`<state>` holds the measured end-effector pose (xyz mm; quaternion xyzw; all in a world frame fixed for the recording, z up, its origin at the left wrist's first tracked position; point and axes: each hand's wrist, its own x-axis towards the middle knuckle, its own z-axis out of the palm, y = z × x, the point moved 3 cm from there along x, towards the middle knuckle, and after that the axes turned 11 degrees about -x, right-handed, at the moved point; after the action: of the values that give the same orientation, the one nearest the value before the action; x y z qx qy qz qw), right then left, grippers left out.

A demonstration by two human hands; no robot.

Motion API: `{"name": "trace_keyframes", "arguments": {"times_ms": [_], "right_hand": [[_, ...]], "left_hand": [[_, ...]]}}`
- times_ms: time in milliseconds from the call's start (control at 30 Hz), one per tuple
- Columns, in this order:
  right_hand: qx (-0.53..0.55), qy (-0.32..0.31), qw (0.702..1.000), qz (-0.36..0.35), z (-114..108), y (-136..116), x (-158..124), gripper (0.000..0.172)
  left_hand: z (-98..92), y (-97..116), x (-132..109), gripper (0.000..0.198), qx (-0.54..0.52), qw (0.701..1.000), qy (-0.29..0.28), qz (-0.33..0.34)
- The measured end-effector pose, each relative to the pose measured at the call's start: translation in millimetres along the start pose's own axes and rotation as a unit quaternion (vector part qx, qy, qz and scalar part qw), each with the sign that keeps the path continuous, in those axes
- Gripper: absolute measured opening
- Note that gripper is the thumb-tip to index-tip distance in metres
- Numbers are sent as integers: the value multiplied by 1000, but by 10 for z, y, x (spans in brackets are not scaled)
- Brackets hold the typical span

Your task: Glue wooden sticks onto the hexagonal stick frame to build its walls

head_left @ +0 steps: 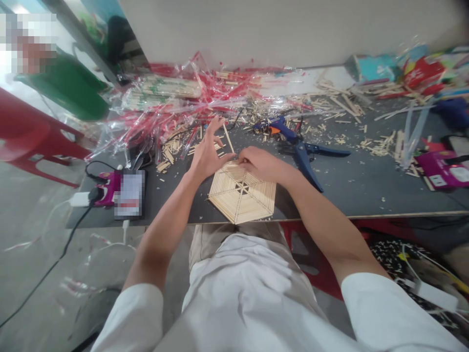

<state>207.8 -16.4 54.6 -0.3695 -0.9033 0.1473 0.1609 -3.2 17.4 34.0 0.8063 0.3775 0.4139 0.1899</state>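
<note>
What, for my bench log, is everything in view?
table: 1, dark grey, centre
panel: 1, pale, table's near edge
sticks: many, pale, across table
glue gun: 1, blue-orange, beyond panel
hand tool: 1, blue, right of panel
wrappers: many, clear-red, far left
packs: some, teal-red, far right
phone: 1, dark-edged, near left
sockets: 2, purple, table's ends
stool: 1, red, left
shirt: 1, white, bottom
left hand: 1, bare, beyond panel
right hand: 1, bare, on panel
</note>
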Motion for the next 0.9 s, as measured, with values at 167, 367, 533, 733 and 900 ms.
{"name": "trace_keyframes", "arguments": {"times_ms": [167,367,533,733,900], "right_hand": [[170,121,974,86,-132,211,-21,12],[279,207,920,178,17,397,38,42],[238,223,933,155,18,284,39,63],[214,219,940,152,-42,140,11,56],[189,202,948,157,-34,127,28,59]], "left_hand": [[-12,88,2,115,5,1000,6,-22],[10,214,-2,108,16,999,-32,-9],[61,266,-13,102,15,998,-59,7],[77,285,-18,100,12,997,-77,0],[85,300,-15,106,-1,997,-77,-8]]}}
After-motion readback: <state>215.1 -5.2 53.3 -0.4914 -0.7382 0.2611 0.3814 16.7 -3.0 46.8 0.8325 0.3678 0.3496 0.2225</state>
